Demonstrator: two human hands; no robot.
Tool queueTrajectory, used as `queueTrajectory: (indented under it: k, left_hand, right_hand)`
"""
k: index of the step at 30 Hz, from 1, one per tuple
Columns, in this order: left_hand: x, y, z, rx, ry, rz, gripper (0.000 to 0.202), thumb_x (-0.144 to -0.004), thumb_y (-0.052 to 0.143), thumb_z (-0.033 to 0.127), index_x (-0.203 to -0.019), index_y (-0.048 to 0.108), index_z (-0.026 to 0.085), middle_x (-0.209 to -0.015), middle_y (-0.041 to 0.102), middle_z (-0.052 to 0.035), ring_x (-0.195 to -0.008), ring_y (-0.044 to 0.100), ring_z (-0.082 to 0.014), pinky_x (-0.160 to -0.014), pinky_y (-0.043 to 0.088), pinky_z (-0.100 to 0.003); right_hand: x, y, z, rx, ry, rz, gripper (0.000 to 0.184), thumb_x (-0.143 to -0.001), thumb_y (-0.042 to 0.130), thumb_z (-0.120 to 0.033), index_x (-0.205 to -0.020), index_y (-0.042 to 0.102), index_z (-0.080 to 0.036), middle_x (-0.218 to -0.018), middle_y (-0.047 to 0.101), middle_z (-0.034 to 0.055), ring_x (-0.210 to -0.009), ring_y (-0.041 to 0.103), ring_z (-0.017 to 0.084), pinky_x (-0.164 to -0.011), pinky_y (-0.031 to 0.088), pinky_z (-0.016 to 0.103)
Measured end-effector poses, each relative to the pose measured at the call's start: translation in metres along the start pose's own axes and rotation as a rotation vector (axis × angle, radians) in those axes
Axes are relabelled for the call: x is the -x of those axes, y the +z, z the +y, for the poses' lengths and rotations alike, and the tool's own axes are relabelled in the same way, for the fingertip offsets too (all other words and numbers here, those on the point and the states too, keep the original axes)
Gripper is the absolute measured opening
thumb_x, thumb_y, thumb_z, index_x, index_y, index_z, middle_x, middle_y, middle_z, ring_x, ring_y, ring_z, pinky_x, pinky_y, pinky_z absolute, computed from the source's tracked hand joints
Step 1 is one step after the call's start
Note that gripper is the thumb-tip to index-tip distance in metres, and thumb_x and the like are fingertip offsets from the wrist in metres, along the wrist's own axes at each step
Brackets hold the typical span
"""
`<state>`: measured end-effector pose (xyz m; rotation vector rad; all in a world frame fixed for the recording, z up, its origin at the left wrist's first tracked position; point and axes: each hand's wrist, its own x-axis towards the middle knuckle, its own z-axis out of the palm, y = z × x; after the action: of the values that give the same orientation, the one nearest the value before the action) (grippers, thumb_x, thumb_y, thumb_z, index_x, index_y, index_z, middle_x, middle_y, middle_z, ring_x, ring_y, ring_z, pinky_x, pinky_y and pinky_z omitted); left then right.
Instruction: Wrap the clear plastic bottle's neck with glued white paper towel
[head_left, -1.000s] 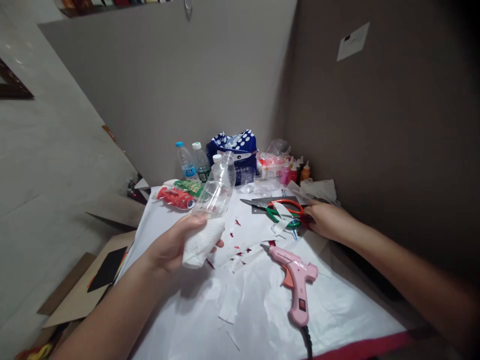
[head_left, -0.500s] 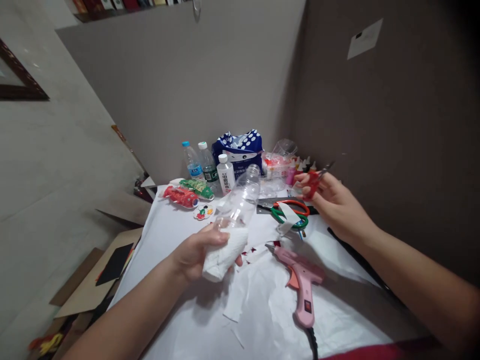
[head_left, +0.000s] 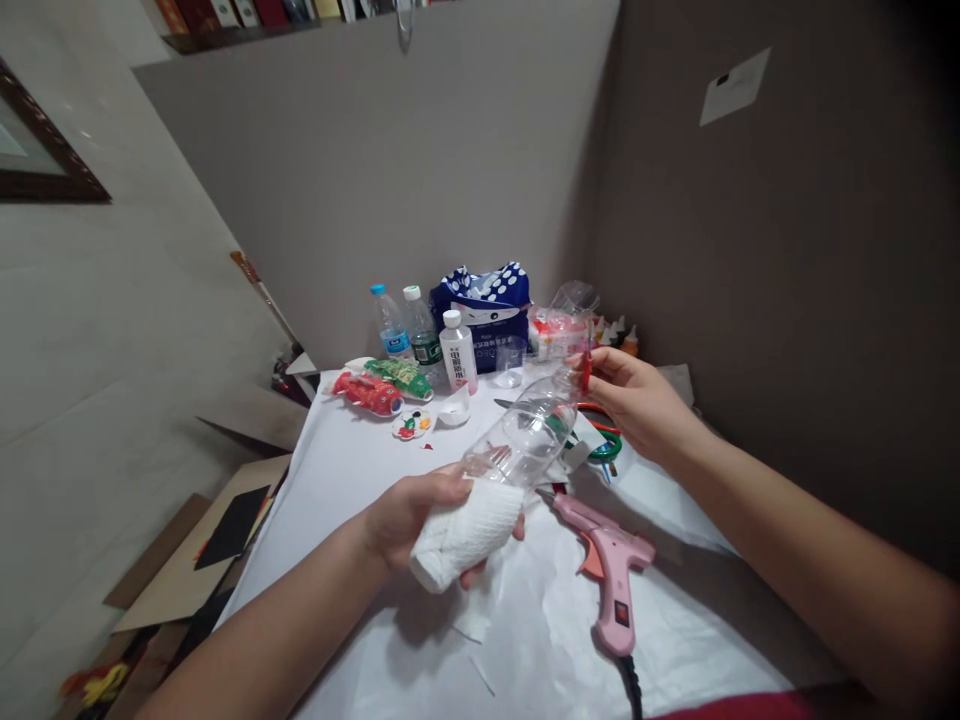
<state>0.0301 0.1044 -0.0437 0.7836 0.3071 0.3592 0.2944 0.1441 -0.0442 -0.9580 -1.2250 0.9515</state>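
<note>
My left hand [head_left: 420,510] is wrapped round a clear plastic bottle [head_left: 525,430], whose lower end is covered in textured white paper [head_left: 472,530]. The bottle is tilted, its neck pointing up and right. In my right hand [head_left: 630,390] are small red-handled scissors [head_left: 586,368], seen nearly edge-on beside the bottle's neck; whether they touch it I cannot tell. Below the right hand lie larger scissors [head_left: 611,440] with green and orange handles, partly hidden. A pink glue gun [head_left: 611,560] rests on the white-covered table [head_left: 330,590].
Red [head_left: 367,393] and green [head_left: 401,377] fish-shaped crafts lie at the back left, near a small paint palette [head_left: 412,425]. Behind stand capped bottles [head_left: 459,352], a blue bag [head_left: 484,315] and paint bottles [head_left: 630,342]. A grey panel [head_left: 360,170] rises behind the table.
The bottle has tipped further right, its neck now close to my right hand. My right hand has moved left, and the red-handled scissors have turned upright.
</note>
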Motion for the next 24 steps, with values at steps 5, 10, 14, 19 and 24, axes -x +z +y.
queueTrajectory:
  k: [5, 10, 14, 19, 24]
  left_hand:
    - [0.000, -0.002, 0.006, -0.012, -0.002, 0.007, 0.084, -0.073, 0.071, 0.042, -0.141, 0.026, 0.023, -0.108, 0.069, -0.0182, -0.053, 0.069, -0.0182, -0.045, 0.055, -0.024]
    - [0.004, -0.002, 0.012, -0.190, -0.007, 0.139, 0.082, -0.071, 0.076, 0.041, -0.140, 0.034, 0.024, -0.113, 0.068, -0.0168, -0.052, 0.069, -0.0180, -0.040, 0.052, -0.022]
    - [0.008, 0.002, 0.016, -0.372, -0.111, 0.251, 0.069, -0.070, 0.079, 0.027, -0.130, 0.045, 0.022, -0.117, 0.066, -0.0162, -0.052, 0.067, -0.0129, -0.040, 0.052, -0.018]
    - [0.014, 0.007, 0.021, -0.451, -0.119, 0.261, 0.056, -0.069, 0.079, 0.034, -0.116, 0.054, 0.016, -0.113, 0.068, -0.0166, -0.049, 0.065, -0.0119, -0.040, 0.050, -0.019]
    - [0.020, 0.009, 0.028, -0.475, -0.056, 0.292, 0.045, -0.069, 0.078, 0.031, -0.106, 0.059, 0.014, -0.102, 0.070, -0.0127, -0.047, 0.063, -0.0099, -0.040, 0.048, -0.017]
  right_hand:
    - [0.001, -0.006, 0.003, 0.008, 0.052, 0.094, 0.024, -0.062, 0.078, -0.030, -0.076, 0.060, -0.021, -0.075, 0.061, -0.0015, -0.065, 0.059, 0.014, -0.062, 0.053, 0.030]
    - [-0.006, -0.016, -0.005, 0.094, 0.083, 0.152, 0.015, -0.078, 0.074, -0.022, -0.075, 0.060, -0.016, -0.069, 0.058, -0.0045, -0.056, 0.055, 0.009, -0.052, 0.049, 0.023]
    - [-0.009, -0.018, -0.007, 0.189, 0.080, 0.169, 0.012, -0.090, 0.064, -0.020, -0.081, 0.060, -0.013, -0.072, 0.058, -0.0046, -0.055, 0.053, 0.007, -0.049, 0.045, 0.019]
    - [-0.008, -0.015, -0.004, 0.230, -0.009, 0.189, 0.013, -0.072, 0.074, -0.024, -0.074, 0.062, -0.019, -0.068, 0.058, -0.0032, -0.059, 0.054, 0.012, -0.054, 0.046, 0.024]
    - [0.011, -0.015, -0.018, 0.285, -0.173, 0.286, 0.018, -0.072, 0.074, -0.034, -0.081, 0.064, -0.022, -0.097, 0.058, 0.0028, -0.087, 0.056, 0.019, -0.077, 0.047, 0.032]
